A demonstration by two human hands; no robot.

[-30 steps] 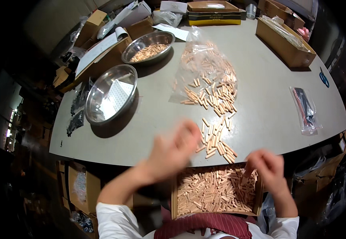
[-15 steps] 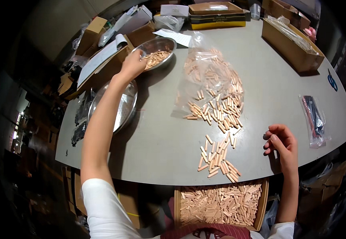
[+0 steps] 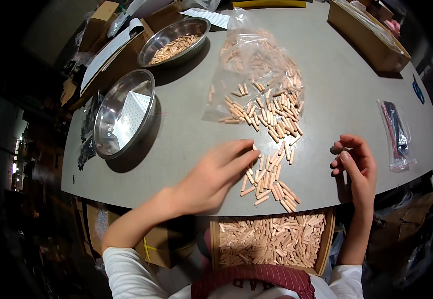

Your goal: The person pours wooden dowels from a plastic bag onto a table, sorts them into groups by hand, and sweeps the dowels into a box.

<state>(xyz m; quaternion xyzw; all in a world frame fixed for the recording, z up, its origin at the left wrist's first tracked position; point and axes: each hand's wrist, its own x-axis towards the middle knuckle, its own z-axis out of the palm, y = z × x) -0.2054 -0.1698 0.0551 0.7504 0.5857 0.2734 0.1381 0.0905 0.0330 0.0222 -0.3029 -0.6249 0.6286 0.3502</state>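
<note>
My left hand [image 3: 209,177] reaches over the table to the left edge of a loose pile of wooden dowels [image 3: 267,180]. Its thumb and forefinger pinch a small dowel [image 3: 254,148] at the pile's upper left; the other fingers are partly hidden. To the right of the pile, my right hand [image 3: 358,172] rests on its side, fingers loosely curled and apart from the thumb, with nothing seen in it. Beyond the pile, a clear plastic bag [image 3: 246,62] lies with its mouth towards me, more dowels in and spilling from it.
A steel bowl [image 3: 204,26] of dowels stands at the far left, nearer a second bowl [image 3: 108,112] holding a dotted white sheet. Below the table edge sits a dowel-filled cardboard box [image 3: 215,244]. At right lie a bagged dark item [image 3: 394,129], blue scissors [image 3: 418,89] and a long carton [image 3: 361,40].
My left hand has come back from the far bowl to the dowel pile near me. My right hand stays in place. The view has tilted down, so the table sits higher in the picture.
</note>
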